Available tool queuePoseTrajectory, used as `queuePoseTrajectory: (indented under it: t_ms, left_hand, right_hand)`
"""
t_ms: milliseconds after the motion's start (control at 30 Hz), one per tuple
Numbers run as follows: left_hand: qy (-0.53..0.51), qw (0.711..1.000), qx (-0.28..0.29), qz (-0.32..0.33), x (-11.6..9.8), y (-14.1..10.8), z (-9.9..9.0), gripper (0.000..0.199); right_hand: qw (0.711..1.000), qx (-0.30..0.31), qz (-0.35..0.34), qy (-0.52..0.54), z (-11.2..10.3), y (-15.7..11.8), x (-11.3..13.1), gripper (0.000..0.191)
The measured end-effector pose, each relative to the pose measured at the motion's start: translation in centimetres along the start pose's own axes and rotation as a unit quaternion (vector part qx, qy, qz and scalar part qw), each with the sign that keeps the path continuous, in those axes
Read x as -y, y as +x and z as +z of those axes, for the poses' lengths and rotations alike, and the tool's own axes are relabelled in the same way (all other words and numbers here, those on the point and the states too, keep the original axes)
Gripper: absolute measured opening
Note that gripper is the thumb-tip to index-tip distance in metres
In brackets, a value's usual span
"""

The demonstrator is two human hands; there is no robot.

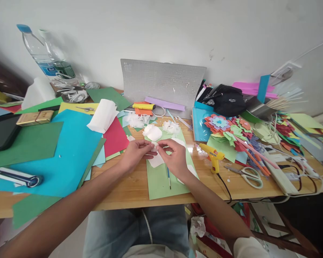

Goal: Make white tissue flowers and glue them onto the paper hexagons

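Observation:
Both my left hand (pixel 138 152) and my right hand (pixel 173 154) are closed in a pinch, fingertips meeting over a small piece of white paper (pixel 155 147). Below them lies a light green sheet (pixel 161 188), with a cut white paper shape (pixel 156 161) partly under my fingers. A thin blue brush (pixel 168 177) rests on the sheet just below my right hand. Right behind my fingertips sits a round white paper bundle (pixel 152 132). Crumpled white paper petals (pixel 171 127) lie beyond it. My fingers cover part of the held paper.
A yellow glue gun (pixel 212 156) and scissors (pixel 249 175) lie to the right, near paper flowers (pixel 219 123). Coloured sheets (pixel 70 143), a stapler (pixel 17 177) and a white paper roll (pixel 102 115) occupy the left. A grey cutting mat (pixel 161 82) leans against the wall.

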State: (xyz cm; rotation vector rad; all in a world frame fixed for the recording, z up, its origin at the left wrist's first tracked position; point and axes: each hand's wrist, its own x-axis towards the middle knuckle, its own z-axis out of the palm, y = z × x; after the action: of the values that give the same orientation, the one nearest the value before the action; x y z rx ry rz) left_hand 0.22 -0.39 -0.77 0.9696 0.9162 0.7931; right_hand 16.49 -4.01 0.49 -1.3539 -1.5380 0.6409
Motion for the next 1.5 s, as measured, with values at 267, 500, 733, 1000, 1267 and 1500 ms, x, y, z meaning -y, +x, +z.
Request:
queuePoseTrajectory:
  t_ms: [267,500,733,1000,1267,1500]
  left_hand:
    - [-0.013,1.0,-0.004,-0.008,-0.2,-0.3,0.3,0.032]
    - [-0.022,1.0,-0.002,-0.003,-0.1,-0.4,0.3,0.035]
    - [0.0,1.0,0.009,0.019,-0.5,-0.6,0.4,0.034]
    - [0.032,0.999,-0.002,0.028,-0.1,-0.3,0.5,0.035]
    - [0.072,0.996,-0.009,0.055,0.3,-0.3,0.4,0.036]
    - [0.076,0.995,-0.009,0.063,-0.2,-0.5,0.7,0.036]
  right_hand:
    - [0.985,-0.032,-0.139,-0.099,0.6,-0.4,-1.1,0.02]
    - [0.967,-0.026,-0.188,-0.172,0.8,-0.6,-2.3,0.025]
    - [0.972,-0.012,-0.18,-0.151,0.4,-0.7,-1.6,0.023]
    - [0.992,0.056,0.091,0.068,-1.0,0.0,-1.0,0.023]
    - [0.963,0.118,0.186,0.152,-0.6,0.3,-1.2,0.027]
    - [0.968,0.105,0.177,0.145,-0.5,0.3,-1.3,0.024]
